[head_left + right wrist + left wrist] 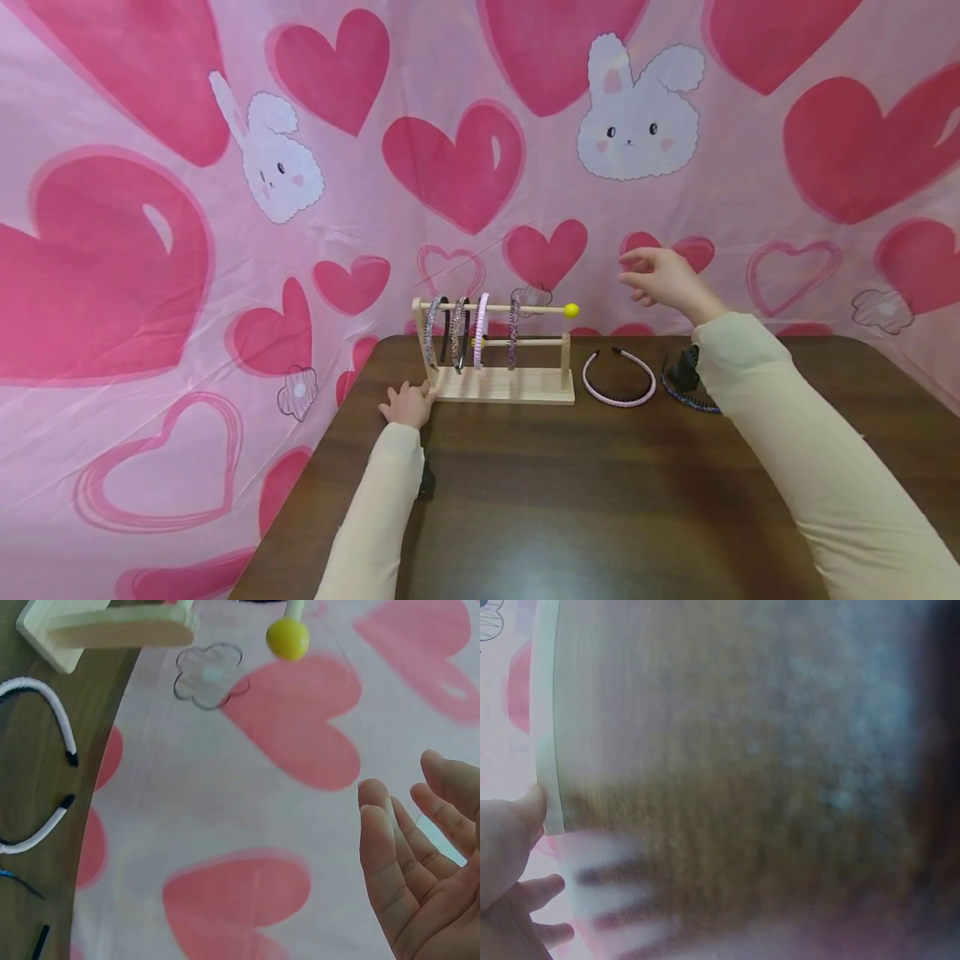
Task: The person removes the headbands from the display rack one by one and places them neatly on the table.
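Observation:
A wooden headband stand (pixel 502 385) has several headbands hanging from its upper bar, among them a glittery silver one (pixel 430 332), a pale pink one (pixel 480 333) and a purplish beaded one (pixel 513 330). My left hand (pixel 408 406) rests at the left end of the stand's base, its thumb against the base corner and the other fingers spread. To the right, my right hand (pixel 663 282) is raised in the air beyond the yellow ball (pixel 572 311) on the bar's end. Its fingers are loosely bent and hold nothing, as the right wrist view shows.
On the table (pixel 570 500), a pink headband (pixel 619 402) lies just right of the stand. A dark blue headband (pixel 690 403) lies beside it, partly hidden by the right wrist and its black camera (pixel 684 369). A pink cloth with hearts and rabbits hangs behind the table.

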Tool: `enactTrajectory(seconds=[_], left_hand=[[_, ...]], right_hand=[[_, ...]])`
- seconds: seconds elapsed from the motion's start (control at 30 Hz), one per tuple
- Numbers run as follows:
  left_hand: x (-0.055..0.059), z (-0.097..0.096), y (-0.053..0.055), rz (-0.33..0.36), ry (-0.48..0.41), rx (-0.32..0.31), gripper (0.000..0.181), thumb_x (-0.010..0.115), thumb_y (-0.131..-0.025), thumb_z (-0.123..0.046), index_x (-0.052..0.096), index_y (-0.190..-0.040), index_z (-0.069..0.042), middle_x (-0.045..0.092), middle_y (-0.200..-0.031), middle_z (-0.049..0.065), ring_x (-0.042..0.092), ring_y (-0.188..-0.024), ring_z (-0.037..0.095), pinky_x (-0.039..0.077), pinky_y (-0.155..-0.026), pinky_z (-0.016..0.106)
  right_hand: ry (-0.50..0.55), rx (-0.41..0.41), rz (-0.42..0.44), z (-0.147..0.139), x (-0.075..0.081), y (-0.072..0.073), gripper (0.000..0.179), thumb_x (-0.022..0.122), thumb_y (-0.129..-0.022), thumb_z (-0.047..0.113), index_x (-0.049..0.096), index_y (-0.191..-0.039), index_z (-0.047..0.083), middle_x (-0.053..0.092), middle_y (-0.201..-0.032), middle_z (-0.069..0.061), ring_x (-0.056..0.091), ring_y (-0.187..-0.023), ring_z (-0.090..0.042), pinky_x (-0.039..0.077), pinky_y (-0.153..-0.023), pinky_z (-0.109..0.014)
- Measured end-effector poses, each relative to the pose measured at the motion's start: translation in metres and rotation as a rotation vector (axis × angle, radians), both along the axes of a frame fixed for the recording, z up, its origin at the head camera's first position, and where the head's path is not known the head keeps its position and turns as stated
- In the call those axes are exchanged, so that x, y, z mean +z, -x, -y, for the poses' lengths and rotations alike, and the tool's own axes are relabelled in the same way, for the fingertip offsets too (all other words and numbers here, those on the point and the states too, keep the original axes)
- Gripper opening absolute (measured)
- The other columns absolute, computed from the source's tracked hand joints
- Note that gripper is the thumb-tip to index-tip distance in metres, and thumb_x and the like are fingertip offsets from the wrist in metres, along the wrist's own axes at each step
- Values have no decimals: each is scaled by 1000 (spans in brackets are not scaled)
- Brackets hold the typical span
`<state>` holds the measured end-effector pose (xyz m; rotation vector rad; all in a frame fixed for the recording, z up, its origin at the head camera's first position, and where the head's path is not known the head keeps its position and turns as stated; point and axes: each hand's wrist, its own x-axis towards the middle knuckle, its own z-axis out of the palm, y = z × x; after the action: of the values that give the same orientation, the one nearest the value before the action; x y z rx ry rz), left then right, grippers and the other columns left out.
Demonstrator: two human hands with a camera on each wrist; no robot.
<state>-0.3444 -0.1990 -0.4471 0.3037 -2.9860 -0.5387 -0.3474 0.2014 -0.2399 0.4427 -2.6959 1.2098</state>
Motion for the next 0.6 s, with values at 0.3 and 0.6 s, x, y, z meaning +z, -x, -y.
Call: enactTrajectory(seconds=[0.3,0.6], left_hand=[[3,-1,-3,-8,1,-5,45,52,-93,-36,51,-133,-16,40,-135,22,24,-125,49,20,-90,67],[3,-3,-5,11,24,-5,44,50,-94,-35,50,-134,-17,40,-136,21,23,-126,48,22,-89,66]], right_hand=[[-22,65,-16,32,7,-4,40,61,-89,15,51,-125,0,55,-111,-25,62,-65,-21,52,-59,-31],[-3,109,15,62,6,-2,43,61,-88,11,48,-129,3,55,-109,-21,61,-65,-24,52,-58,-32]])
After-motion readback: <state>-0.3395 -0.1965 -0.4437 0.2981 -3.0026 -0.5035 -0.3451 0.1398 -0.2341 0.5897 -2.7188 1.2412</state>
